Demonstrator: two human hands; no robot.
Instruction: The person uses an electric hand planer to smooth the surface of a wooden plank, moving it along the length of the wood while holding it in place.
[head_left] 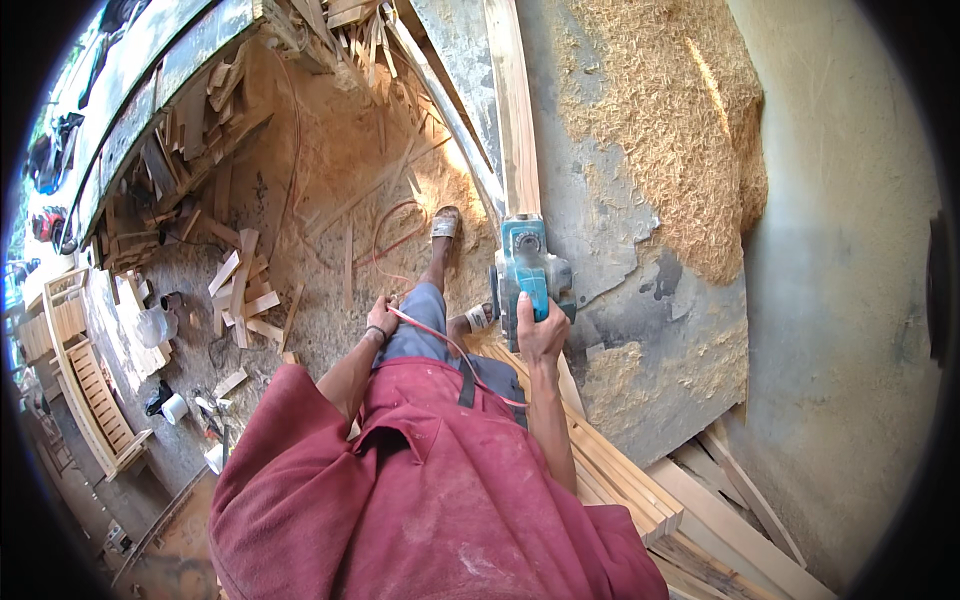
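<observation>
My right hand [543, 332] is wrapped round the rear handle of a teal electric planer [524, 240]. The planer rests on the near part of a long, narrow wooden board [515, 120], which runs away from me along the grey worktop [600, 210]. At my left thigh, my left hand [382, 316] is closed on a reddish power cord [440, 335]. From there the cord crosses in front of my body toward my right forearm. The planer's body hides its underside and the wood beneath it.
Wood shavings [670, 110] are heaped on the worktop, beside a wall [840, 200]. Planed strips [620, 480] are stacked near my right side. Offcuts [243, 290] and another cord [297, 150] lie on the dusty floor. A slatted wooden frame [100, 395] stands far left.
</observation>
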